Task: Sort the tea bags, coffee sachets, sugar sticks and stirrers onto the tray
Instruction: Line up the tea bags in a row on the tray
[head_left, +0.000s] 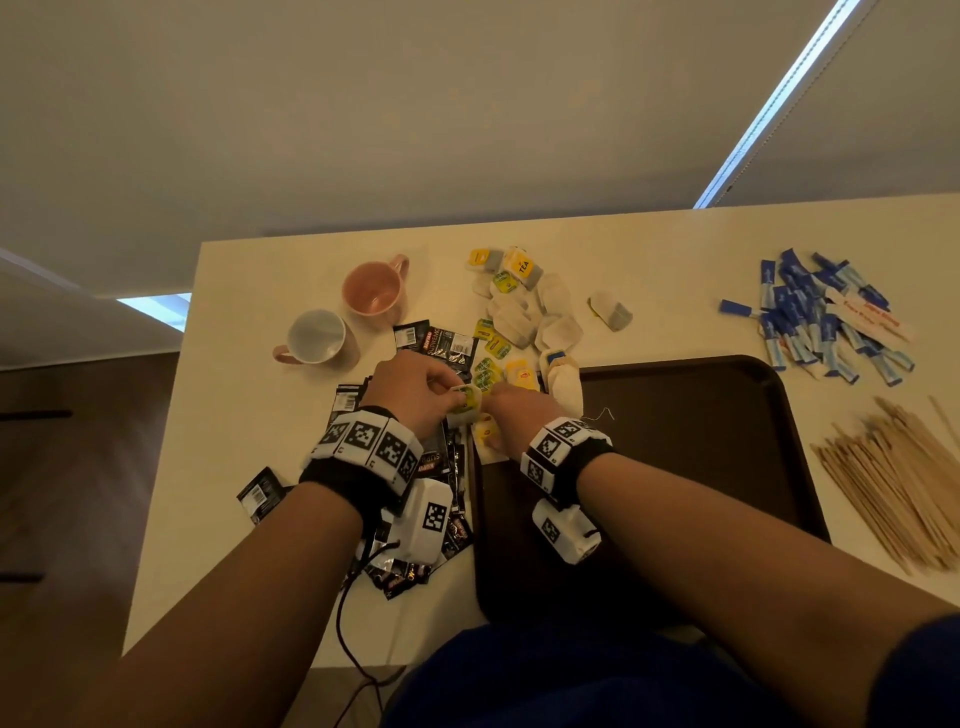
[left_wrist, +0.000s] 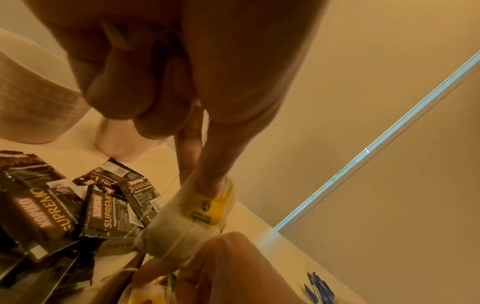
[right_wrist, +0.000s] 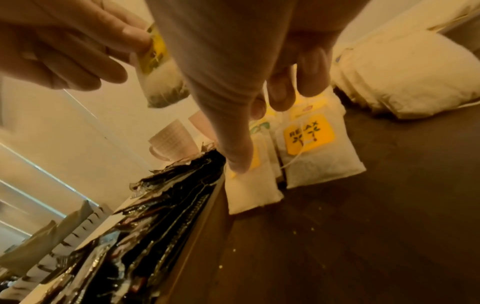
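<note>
Far left on the surface (head_left: 249, 291): two mugs (head_left: 317, 338). Then coffee sachets (head_left: 441, 343), untouched. Left hand (head_left: 415, 387) pinching a tea bag (head_left: 466, 402) by its yellow tag. Right hand (head_left: 511, 410) fingers-down on tea bags (right_wrist: 315, 152) at the tray (head_left: 727, 441) corner. Sugar sticks (head_left: 815, 317), stirrers (head_left: 893, 483) far right. Risk: trailing strings tangling, likely dragging neighbouring bags out of line.

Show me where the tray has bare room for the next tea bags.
Most of the tray is bare, from its middle to its right rim beside the stirrers. Its left edge is crowded: tea bags lie there under the right hand.
</note>
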